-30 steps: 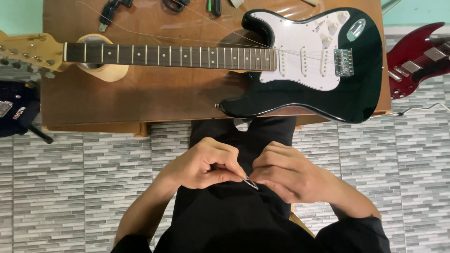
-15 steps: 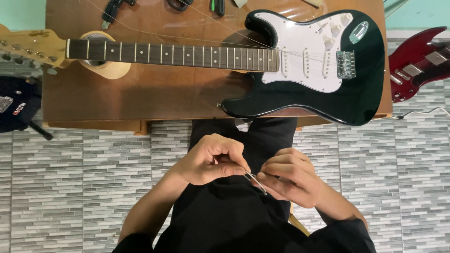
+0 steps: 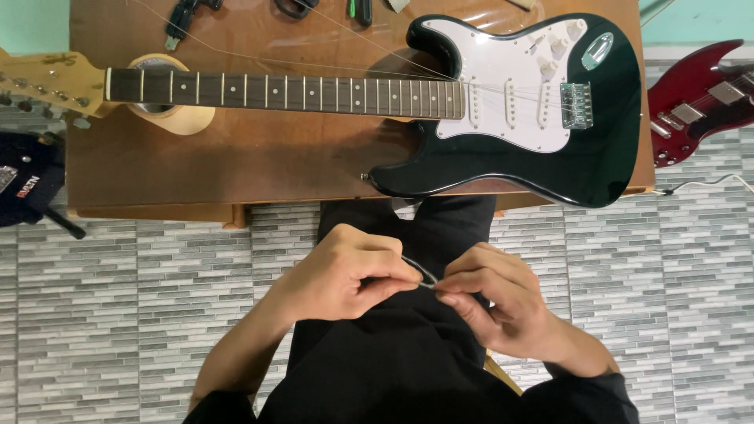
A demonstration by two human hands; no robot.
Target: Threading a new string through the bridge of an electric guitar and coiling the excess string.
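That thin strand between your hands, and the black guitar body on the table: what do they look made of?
The strand, pinched between left hand and right hand, looks like thin metal wire: grey, glinting, holding a curve. The guitar body looks like glossy black lacquer, probably over wood, given the mirror-like reflections; its pickguard looks like smooth white plastic.

A thin, shiny guitar string [image 3: 422, 275] was held between the left hand [image 3: 345, 275] and the right hand [image 3: 495, 302]. Both hands pinched it with their fingers [image 3: 393, 284]. It was bent in a small curve, low over the person's lap.
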